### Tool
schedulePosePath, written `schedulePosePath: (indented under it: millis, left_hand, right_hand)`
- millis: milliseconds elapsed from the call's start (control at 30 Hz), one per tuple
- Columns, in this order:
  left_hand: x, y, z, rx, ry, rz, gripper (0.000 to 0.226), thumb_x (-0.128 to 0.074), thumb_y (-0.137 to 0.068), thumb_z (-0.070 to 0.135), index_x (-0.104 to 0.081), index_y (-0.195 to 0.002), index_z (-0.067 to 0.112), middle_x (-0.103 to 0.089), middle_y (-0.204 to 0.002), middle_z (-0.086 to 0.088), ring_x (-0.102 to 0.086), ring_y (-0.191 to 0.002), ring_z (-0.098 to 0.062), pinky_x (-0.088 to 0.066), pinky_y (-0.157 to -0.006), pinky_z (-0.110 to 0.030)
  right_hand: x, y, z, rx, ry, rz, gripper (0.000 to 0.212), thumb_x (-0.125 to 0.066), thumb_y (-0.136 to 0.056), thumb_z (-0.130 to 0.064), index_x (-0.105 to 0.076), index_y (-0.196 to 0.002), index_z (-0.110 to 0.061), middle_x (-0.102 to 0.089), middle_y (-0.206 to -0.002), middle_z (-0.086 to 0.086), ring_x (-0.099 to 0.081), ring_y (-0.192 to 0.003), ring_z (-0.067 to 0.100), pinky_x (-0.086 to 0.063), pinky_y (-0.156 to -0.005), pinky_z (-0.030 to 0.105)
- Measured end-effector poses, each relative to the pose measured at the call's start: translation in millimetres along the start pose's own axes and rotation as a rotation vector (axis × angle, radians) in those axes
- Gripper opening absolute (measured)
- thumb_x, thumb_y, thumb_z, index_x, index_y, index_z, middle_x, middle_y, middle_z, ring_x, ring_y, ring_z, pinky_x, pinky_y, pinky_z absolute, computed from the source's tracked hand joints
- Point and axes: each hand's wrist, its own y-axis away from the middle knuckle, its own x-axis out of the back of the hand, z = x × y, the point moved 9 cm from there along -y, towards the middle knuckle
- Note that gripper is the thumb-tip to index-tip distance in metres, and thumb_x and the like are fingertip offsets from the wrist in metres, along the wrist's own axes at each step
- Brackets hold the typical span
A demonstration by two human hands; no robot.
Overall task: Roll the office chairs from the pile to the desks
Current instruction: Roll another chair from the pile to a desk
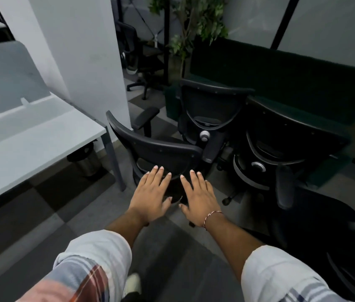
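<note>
Office chair (157, 147) stands by a desk (41, 144); left hand (150, 192) and right hand (198, 197), flat and empty, reach toward its back.

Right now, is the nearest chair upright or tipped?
Upright: the nearest chair has its backrest rising and its armrest level, beside the desk.

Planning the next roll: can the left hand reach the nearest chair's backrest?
Likely yes. The left hand is stretched open right at the backrest, with nothing between them; whether it touches is unclear.

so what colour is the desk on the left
The desk is light grey, head view.
</note>
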Motion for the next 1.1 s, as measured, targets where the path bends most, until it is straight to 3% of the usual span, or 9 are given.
schedulePosePath:
  millis: [200,433,600,667,767,900,1100]
  left_hand:
    - [21,-55,-67,0.009,0.01,0.076,0.069,-0.055,-0.085,0.04,-0.047,-0.148,0.012,-0.043,-0.153,-0.017,-0.036,-0.144,-0.033,-0.035,-0.114,-0.049]
    - [16,-114,-139,-0.036,0.003,-0.003,0.074,-0.061,-0.087,0.039,-0.038,-0.154,0.015,-0.037,-0.158,-0.013,-0.027,-0.149,-0.03,-0.022,-0.12,-0.044]
    - [6,-150,-177,-0.116,0.012,-0.099,0.063,-0.062,-0.084,0.044,-0.053,-0.139,0.017,-0.059,-0.131,-0.005,-0.05,-0.128,-0.025,-0.028,-0.116,-0.04]
    - [1,-166,-186,-0.146,-0.009,-0.17,0.049,-0.062,-0.082,0.047,-0.061,-0.123,0.021,-0.064,-0.113,-0.001,-0.057,-0.112,-0.022,-0.033,-0.108,-0.037]
    - [-5,-181,-194,-0.168,-0.081,-0.287,0.036,-0.062,-0.081,0.053,-0.061,-0.105,0.026,-0.064,-0.101,0.003,-0.059,-0.101,-0.02,-0.038,-0.097,-0.036]
    - [-13,-192,-200,-0.203,-0.151,-0.374,0.04,-0.064,-0.08,0.059,-0.06,-0.106,0.029,-0.062,-0.1,0.005,-0.057,-0.1,-0.018,-0.039,-0.091,-0.037]
    - [-18,-196,-200,-0.228,-0.198,-0.398,0.051,-0.062,-0.079,0.063,-0.06,-0.119,0.032,-0.06,-0.112,0.004,-0.053,-0.109,-0.019,-0.038,-0.093,-0.04]
  right_hand:
    - [13,-77,-27,0.009,0.004,0.053,0.089,-0.058,-0.092,-0.04,0.0,-0.157,-0.024,0.004,-0.164,0.013,0.007,-0.151,0.032,-0.005,-0.123,0.049]
    - [27,-166,-53,0.005,0.041,0.095,0.088,-0.059,-0.089,-0.039,-0.005,-0.157,-0.021,-0.003,-0.164,0.015,0.001,-0.151,0.034,-0.005,-0.122,0.051]
    - [23,-216,-58,-0.038,0.031,-0.007,0.087,-0.059,-0.09,-0.039,-0.007,-0.157,-0.022,-0.005,-0.163,0.014,-0.008,-0.149,0.034,-0.013,-0.121,0.05]
    - [20,-229,-60,-0.066,0.028,-0.046,0.084,-0.061,-0.089,-0.042,-0.013,-0.155,-0.022,-0.02,-0.158,0.013,-0.025,-0.143,0.034,-0.027,-0.114,0.049]
    - [20,-243,-61,-0.124,0.03,-0.087,0.068,-0.065,-0.084,-0.049,-0.037,-0.139,-0.02,-0.048,-0.131,0.009,-0.054,-0.115,0.032,-0.047,-0.089,0.043]
    - [19,-256,-60,-0.165,0.052,-0.133,0.053,-0.067,-0.079,-0.057,-0.055,-0.114,-0.02,-0.058,-0.111,0.005,-0.063,-0.099,0.029,-0.046,-0.075,0.037]
    - [21,-250,-60,-0.184,0.064,-0.056,0.033,-0.064,-0.081,-0.051,-0.058,-0.097,-0.023,-0.066,-0.09,0.001,-0.065,-0.084,0.026,-0.038,-0.064,0.031]
